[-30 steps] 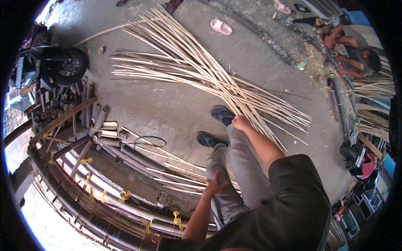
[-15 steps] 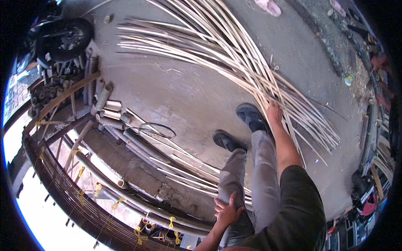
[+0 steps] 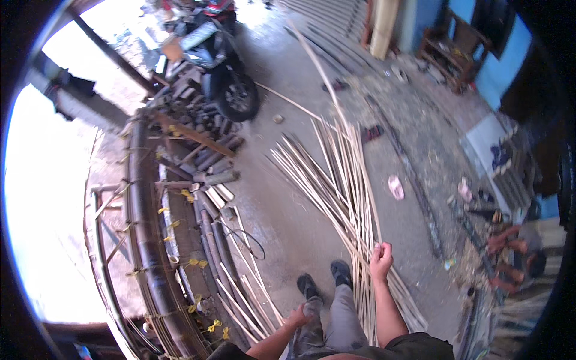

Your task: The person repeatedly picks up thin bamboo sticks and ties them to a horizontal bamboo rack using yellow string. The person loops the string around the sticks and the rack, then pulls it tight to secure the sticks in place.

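Note:
A large sheaf of long, pale bamboo strips (image 3: 345, 201) lies on the concrete floor in front of me, its strips crossing and fanning apart at the far end. My right hand (image 3: 381, 259) is raised over the right side of the sheaf, its fingers closed on a bamboo strip (image 3: 370, 192). That strip runs away along the sheaf's right edge. Down at the left, my left hand (image 3: 297, 315) rests on my left knee, holding nothing. My sandalled feet stand left of the sheaf's near part.
Bamboo poles (image 3: 222, 252) and loose strips lie at the left beside a rack. A motorcycle (image 3: 231, 78) and a pile of cut bamboo pieces (image 3: 195, 99) stand beyond. A pink sandal (image 3: 396, 187) lies right of the sheaf. Another person (image 3: 519, 252) sits at the far right.
My view has tilted up and swung, bringing the motorcycle and far wall into sight. My right hand has lifted from among the strips, pinching one. The left hand has stayed at my knee.

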Demonstrator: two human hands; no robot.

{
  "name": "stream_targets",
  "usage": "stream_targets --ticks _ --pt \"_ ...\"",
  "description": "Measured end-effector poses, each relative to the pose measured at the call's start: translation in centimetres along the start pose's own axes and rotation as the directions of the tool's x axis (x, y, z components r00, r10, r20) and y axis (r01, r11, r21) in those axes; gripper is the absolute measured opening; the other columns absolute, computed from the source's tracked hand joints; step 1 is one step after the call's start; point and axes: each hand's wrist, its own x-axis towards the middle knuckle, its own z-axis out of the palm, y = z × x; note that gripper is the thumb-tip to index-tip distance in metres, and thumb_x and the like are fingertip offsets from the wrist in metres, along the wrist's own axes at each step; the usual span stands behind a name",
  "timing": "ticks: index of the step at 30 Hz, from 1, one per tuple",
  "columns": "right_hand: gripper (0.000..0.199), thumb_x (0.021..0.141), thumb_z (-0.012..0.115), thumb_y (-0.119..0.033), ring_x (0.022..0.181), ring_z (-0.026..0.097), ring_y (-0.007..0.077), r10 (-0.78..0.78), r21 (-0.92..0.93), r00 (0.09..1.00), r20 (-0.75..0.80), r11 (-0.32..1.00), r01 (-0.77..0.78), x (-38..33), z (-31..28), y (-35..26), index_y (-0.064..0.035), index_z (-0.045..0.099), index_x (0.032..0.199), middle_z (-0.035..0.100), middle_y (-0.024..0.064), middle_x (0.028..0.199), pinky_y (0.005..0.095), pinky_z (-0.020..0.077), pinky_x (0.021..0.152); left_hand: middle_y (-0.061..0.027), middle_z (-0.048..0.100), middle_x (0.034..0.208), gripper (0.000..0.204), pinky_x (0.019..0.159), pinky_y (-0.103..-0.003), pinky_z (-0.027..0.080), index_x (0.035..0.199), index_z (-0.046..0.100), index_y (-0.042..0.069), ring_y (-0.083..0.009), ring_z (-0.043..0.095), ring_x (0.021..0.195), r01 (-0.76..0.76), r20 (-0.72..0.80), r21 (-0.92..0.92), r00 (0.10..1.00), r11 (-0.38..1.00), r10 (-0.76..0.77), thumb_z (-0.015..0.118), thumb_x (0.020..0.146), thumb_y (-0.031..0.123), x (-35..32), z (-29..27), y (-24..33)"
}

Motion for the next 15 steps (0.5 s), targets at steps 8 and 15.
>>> stream_targets --ticks 8,15 --pt "0.026 0.102 0.043 -0.024 0.06 0.04 0.0075 -0.456 0.477 0.89 0.001 0.782 0.4 8.1 7.1 -28.7 -0.0057 0.052 0.086 0.042 -0.0021 0.068 0.0247 0.0352 0.054 -0.0221 0.051 0.133 0.061 0.104 -0.05 0.036 0.139 0.042 0.01 -0.039 0.048 0.124 -0.48 -0.752 -0.272 0.647 0.834 0.127 0.058 0.09 0.044 -17.3 -19.6 13.1" --pt "0.027 0.102 0.044 -0.038 0.045 0.028 0.0023 -0.419 0.715 0.584 0.695 0.49 -0.499 -10.4 13.5 -48.3 -0.0152 0.048 0.088 0.033 -0.0072 0.06 0.02 0.0235 0.038 -0.0204 0.058 0.119 0.04 0.096 -0.038 0.044 0.134 0.047 0.004 -0.0297 0.059 0.11 -0.762 -0.951 -0.265 0.308 0.591 -0.03 0.046 0.101 0.025 -32.2 -23.9 7.7"
